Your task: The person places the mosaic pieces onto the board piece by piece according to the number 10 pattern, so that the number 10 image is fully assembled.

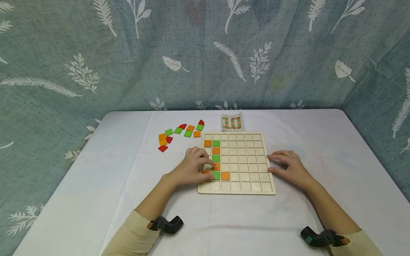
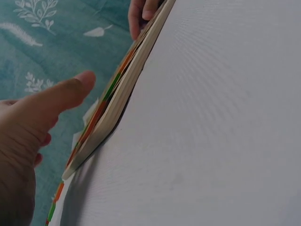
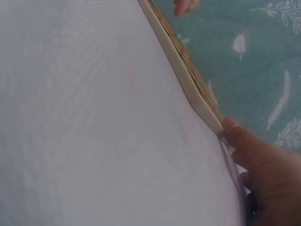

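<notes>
My left hand [image 1: 190, 168] is loosely spread and released above the left side of the board [image 1: 246, 166], while my relaxed right hand [image 1: 293, 170] touches its right edge. My left hand hides part of the first column. The board, pale wooden, lies on the bench [image 1: 80, 199], carrying orange and green tiles [image 1: 216, 143].

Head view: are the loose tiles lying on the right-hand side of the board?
No, the loose tiles lie on the white tablecloth to the left of the board, beyond the left hand.
</notes>
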Tool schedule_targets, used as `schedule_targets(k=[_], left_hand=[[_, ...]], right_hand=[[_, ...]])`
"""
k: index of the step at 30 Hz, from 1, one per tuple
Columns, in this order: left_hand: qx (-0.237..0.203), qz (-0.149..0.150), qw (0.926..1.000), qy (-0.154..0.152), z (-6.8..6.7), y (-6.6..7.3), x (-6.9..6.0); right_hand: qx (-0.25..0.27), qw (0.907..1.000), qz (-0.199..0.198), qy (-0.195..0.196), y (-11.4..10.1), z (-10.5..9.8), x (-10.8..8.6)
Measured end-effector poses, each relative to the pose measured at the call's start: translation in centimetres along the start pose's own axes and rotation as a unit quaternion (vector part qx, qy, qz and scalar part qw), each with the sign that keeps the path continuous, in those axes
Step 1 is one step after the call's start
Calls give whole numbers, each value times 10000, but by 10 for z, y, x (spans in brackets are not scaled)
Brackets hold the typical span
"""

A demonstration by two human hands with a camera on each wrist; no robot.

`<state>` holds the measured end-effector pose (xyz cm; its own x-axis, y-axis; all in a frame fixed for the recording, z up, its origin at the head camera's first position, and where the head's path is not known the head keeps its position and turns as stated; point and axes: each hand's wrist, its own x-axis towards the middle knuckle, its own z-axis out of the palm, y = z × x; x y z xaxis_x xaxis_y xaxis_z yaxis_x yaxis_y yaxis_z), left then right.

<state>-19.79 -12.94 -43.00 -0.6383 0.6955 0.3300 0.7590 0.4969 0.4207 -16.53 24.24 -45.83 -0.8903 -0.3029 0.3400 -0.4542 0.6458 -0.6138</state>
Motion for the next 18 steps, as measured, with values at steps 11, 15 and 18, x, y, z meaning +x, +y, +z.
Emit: schedule_targets(k=[11, 15, 18], left_hand=[[-97, -442, 9982, 397, -22, -12, -2], [-106, -607, 9962, 623, -33, -19, -7], [-126, -716, 9941, 805, -42, -25, -12]], right_hand=[[-33, 10000, -58, 46, -1, 0, 1], [-9, 10000, -44, 47, -1, 0, 0], [17, 10000, -27, 29, -1, 1, 0]])
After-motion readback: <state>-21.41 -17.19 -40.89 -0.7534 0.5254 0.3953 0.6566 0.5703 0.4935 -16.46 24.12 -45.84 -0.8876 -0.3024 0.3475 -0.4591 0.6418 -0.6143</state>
